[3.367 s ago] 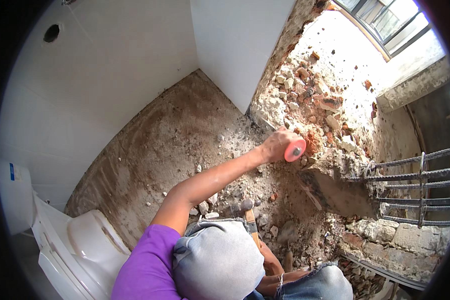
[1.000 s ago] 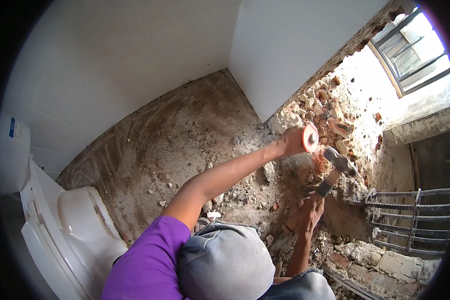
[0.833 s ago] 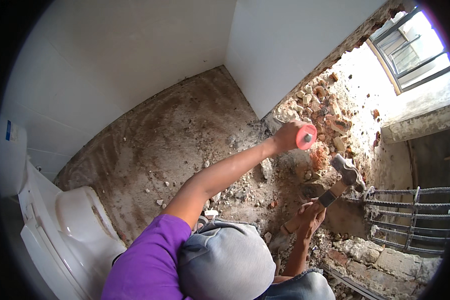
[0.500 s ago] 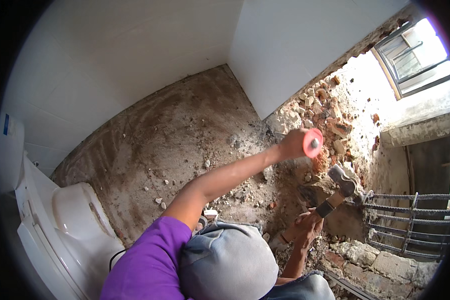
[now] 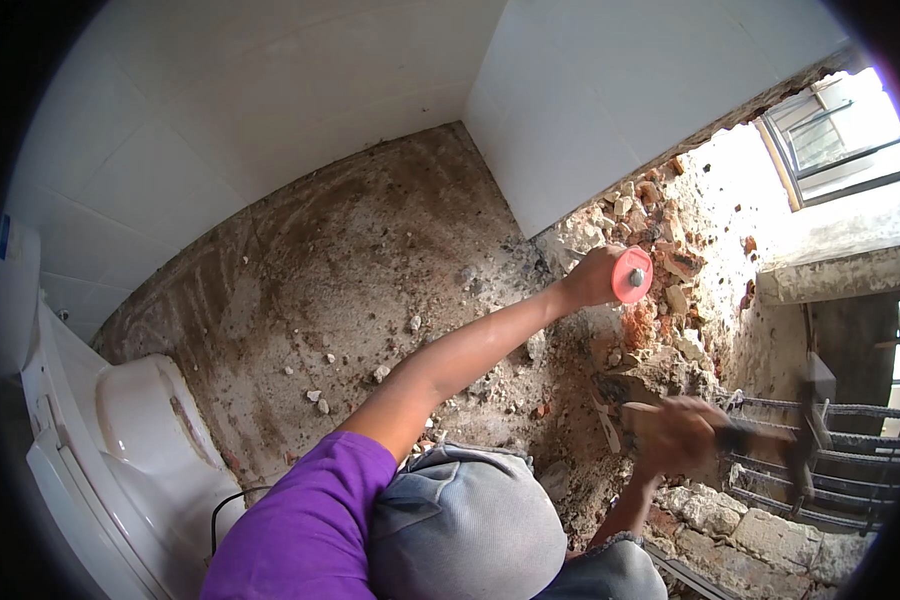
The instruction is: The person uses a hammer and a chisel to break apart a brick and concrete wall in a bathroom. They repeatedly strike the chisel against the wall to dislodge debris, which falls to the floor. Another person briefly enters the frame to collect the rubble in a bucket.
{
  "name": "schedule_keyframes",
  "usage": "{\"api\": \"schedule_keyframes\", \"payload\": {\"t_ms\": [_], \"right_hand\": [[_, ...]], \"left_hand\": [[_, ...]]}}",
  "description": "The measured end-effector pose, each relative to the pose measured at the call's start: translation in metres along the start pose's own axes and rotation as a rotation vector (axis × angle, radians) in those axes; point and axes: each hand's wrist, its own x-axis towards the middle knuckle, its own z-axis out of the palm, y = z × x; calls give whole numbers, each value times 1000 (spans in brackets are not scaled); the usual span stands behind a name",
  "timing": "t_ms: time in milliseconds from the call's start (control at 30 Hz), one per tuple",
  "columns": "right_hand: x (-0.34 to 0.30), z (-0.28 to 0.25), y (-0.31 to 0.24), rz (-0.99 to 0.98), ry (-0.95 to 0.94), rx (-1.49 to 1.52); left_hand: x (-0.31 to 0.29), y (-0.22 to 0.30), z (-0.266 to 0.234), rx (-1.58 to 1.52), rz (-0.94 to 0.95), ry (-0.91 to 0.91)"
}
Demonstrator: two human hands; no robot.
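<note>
Though rubble point(image 5: 678, 262) lay broken loose, white wall point(image 5: 610, 110) stood; our left grip point(image 5: 592, 277) clasped the chisel point(image 5: 634, 276), our right grip point(image 5: 678, 435) the hammer point(image 5: 760, 437).

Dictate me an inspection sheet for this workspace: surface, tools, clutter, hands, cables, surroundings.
Surface: rough, dusty brown floor, scattered with small chips.
Job's things: wooden-handled hammer with a dark metal head, blurred; metal hand tool with a round red guard, far end hidden.
Clutter: red and pale broken masonry heaped beside the smooth white wall.
Hands: left hand grips the hand tool; right hand grips the hammer.
Cables: thin black curved line beside the white ceramic toilet; cable or hose, cannot tell.
Surroundings: ribbed steel bars behind the hammer head, contact unclear; dark-framed window at upper right.
</note>
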Motion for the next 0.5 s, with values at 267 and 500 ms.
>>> {"api": "schedule_keyframes", "payload": {"t_ms": [267,500], "right_hand": [[9,-72,37,12,-490,-936],[20,-2,-38,-156,-428,-326]], "left_hand": [[-14,-26,-10,175,-84,-148],[-10,-30,-9,135,-83,-141]]}}
